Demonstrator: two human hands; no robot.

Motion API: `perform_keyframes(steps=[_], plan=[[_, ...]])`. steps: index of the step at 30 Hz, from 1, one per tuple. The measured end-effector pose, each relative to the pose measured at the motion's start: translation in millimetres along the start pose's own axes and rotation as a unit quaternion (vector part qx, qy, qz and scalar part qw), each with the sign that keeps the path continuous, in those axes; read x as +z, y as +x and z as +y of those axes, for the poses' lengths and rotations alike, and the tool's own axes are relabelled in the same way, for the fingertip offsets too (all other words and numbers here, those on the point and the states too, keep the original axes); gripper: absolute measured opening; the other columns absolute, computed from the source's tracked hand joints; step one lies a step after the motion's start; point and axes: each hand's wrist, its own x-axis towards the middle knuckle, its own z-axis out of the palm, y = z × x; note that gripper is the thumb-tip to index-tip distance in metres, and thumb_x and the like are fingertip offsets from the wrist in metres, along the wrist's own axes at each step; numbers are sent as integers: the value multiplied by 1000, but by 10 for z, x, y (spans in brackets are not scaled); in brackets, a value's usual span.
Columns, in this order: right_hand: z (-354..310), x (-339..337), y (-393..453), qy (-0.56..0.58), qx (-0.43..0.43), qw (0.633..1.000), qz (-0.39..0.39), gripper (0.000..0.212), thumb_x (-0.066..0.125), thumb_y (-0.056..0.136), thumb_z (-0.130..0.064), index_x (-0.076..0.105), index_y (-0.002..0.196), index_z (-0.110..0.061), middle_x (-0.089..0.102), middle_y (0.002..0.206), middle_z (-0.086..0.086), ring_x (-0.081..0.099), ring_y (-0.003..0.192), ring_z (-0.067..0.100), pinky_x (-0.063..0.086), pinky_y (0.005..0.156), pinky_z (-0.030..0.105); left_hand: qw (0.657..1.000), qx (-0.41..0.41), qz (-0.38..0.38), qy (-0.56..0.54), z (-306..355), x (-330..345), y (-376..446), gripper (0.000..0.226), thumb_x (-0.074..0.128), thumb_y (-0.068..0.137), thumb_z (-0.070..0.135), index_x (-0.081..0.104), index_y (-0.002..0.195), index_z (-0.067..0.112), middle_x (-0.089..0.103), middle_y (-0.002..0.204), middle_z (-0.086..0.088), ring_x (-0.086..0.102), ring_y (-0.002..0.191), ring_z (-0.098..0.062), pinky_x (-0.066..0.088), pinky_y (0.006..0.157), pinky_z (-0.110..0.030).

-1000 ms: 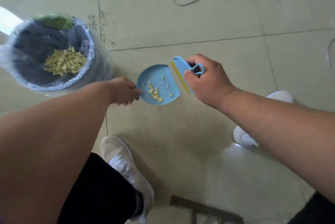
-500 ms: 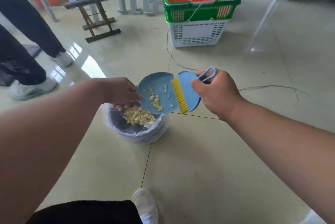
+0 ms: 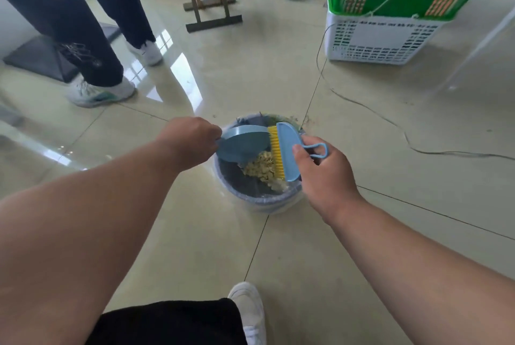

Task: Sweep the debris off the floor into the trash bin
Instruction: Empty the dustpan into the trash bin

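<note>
My left hand (image 3: 192, 140) grips the tipped dustpan (image 3: 242, 143) over the trash bin (image 3: 259, 199); my right hand (image 3: 324, 174) clasps the brush (image 3: 288, 149), its bristles at the dustpan's edge.

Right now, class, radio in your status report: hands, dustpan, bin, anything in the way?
Left hand grips dustpan, tipped over trash bin. Right hand holds brush at its lip. Yellow debris piled in bin. Nothing blocking.

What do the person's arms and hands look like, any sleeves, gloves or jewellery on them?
Both forearms are bare up to the frame edge, with no sleeves showing. The left hand and right hand wear no gloves, and no watch, ring or bracelet is visible.
</note>
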Motion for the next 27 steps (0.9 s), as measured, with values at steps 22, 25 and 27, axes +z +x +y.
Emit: perform_keyframes(steps=[22, 25, 27], plan=[[-296, 20, -55, 292, 114, 949, 21, 12, 70, 90, -34, 81, 95, -34, 81, 97, 5, 79, 93, 28, 66, 76, 50, 932, -119, -98, -329, 71, -345, 188, 33, 72, 89, 26, 75, 60, 12, 67, 46, 6, 52, 35, -7, 47, 50, -22], [-334, 207, 195, 334, 181, 924, 41, 10, 71, 94, -26, 78, 90, -20, 80, 94, 9, 79, 91, 27, 66, 76, 50, 907, -115, -142, -381, 11, -445, 230, 36, 76, 92, 27, 78, 60, 12, 67, 49, 1, 50, 42, -14, 48, 44, -22], [-280, 252, 313, 198, 198, 954, 110, 16, 68, 95, -32, 72, 89, -18, 77, 86, 6, 77, 85, 29, 66, 76, 52, 906, -131, -149, -374, -59, -489, 259, 38, 78, 93, 27, 77, 61, 6, 64, 50, -3, 48, 44, -19, 46, 42, -23]])
